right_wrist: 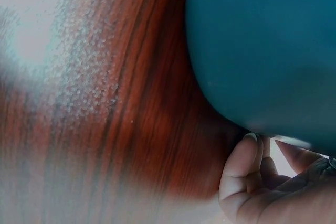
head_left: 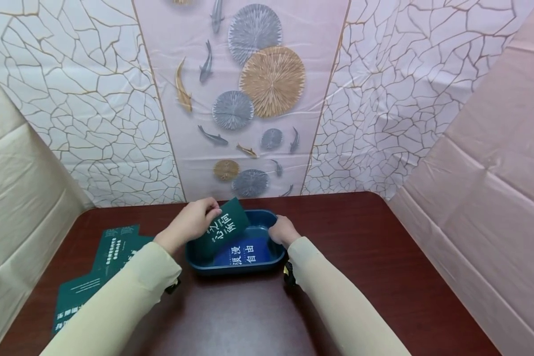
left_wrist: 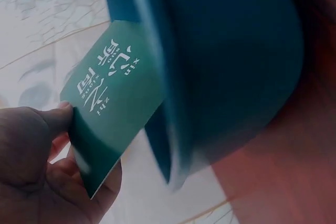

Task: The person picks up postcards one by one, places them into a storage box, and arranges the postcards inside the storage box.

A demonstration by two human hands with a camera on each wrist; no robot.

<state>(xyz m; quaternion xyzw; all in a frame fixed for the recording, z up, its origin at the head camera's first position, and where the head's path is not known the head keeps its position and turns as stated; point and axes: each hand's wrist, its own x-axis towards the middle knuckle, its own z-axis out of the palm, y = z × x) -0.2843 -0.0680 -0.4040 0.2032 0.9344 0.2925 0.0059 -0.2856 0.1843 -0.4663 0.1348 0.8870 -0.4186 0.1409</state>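
My left hand (head_left: 195,217) pinches a dark green card (head_left: 227,225) with white characters between thumb and fingers. The card is tilted over the left part of a teal-blue plastic basin (head_left: 236,270), its lower end inside the rim. In the left wrist view the green card (left_wrist: 113,87) passes behind the basin's rim, which hides its far end. A blue card (head_left: 244,253) with white characters lies in the basin. My right hand (head_left: 285,231) grips the basin's right end; in the right wrist view the fingers (right_wrist: 242,166) curl against its outer wall.
Several green printed cards (head_left: 77,291) lie overlapping on the left of the dark red wooden table (head_left: 365,257), partly behind my left sleeve. A patterned cloth wall (head_left: 249,148) stands right behind the table, with plain cloth walls (head_left: 485,183) on both sides.
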